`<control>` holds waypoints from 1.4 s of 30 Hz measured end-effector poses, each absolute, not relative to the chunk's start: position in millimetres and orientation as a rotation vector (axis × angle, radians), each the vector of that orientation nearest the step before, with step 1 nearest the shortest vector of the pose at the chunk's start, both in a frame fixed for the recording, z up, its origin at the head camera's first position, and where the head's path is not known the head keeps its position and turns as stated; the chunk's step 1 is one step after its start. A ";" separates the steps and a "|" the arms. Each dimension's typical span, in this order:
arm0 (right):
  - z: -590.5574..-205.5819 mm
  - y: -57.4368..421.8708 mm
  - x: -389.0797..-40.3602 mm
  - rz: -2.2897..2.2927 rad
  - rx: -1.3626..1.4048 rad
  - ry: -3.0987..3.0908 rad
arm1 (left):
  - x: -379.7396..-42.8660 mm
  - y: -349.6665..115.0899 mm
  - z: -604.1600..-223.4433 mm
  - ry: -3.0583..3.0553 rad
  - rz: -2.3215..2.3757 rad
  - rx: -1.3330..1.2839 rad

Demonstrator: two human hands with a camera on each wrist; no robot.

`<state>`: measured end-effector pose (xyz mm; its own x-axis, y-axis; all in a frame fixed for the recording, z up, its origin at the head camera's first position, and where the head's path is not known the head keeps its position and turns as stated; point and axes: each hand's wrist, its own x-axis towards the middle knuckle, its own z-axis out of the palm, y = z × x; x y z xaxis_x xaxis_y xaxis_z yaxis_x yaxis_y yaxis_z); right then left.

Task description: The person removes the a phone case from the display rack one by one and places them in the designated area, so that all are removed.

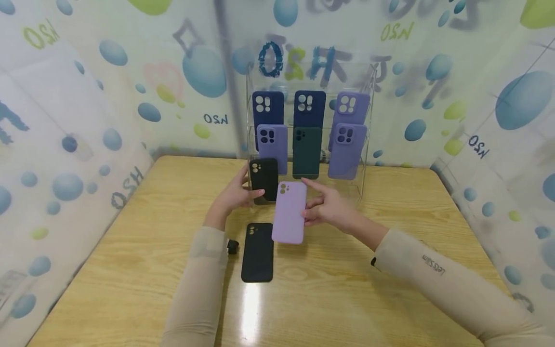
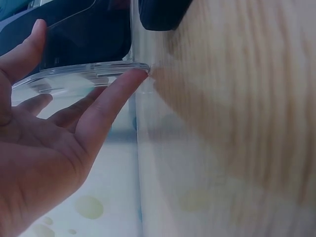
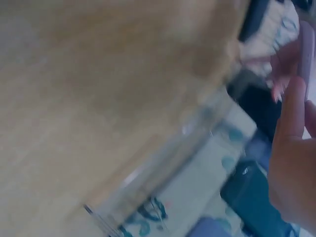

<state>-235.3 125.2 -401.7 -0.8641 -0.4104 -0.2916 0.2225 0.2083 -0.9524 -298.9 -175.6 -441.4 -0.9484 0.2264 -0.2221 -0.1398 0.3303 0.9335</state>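
Observation:
My right hand (image 1: 329, 207) grips a light purple phone case (image 1: 289, 212) by its right edge, in front of a clear display rack (image 1: 363, 185). In the right wrist view the case (image 3: 307, 54) shows edge-on between thumb and fingers. My left hand (image 1: 236, 195) is at the rack's lower left corner. The left wrist view shows its fairly straight fingers (image 2: 111, 108) touching the clear side panel (image 2: 89, 69), thumb raised near the front of a black phone case (image 1: 264, 180) standing in the bottom row. Another black phone case (image 1: 257, 253) lies flat on the table.
Above the bottom row, the rack bears a dark green case (image 1: 307, 154), purple cases (image 1: 348, 154) and dark blue cases (image 1: 310, 108). A patterned curtain (image 1: 204, 72) hangs behind the wooden table (image 1: 347, 299). A small black object (image 1: 232, 247) shows beside the left sleeve.

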 end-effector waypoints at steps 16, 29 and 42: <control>-442.4 111.3 -204.9 -1.467 -0.076 1.944 | -300.0 -175.5 -440.2 2.294 1.643 0.074; -447.7 108.0 -203.0 -1.421 -0.039 1.970 | -298.1 -174.8 -440.6 2.292 1.643 0.074; -441.0 103.8 -199.4 -1.297 -0.146 2.129 | -296.6 -173.9 -438.1 2.279 1.648 0.056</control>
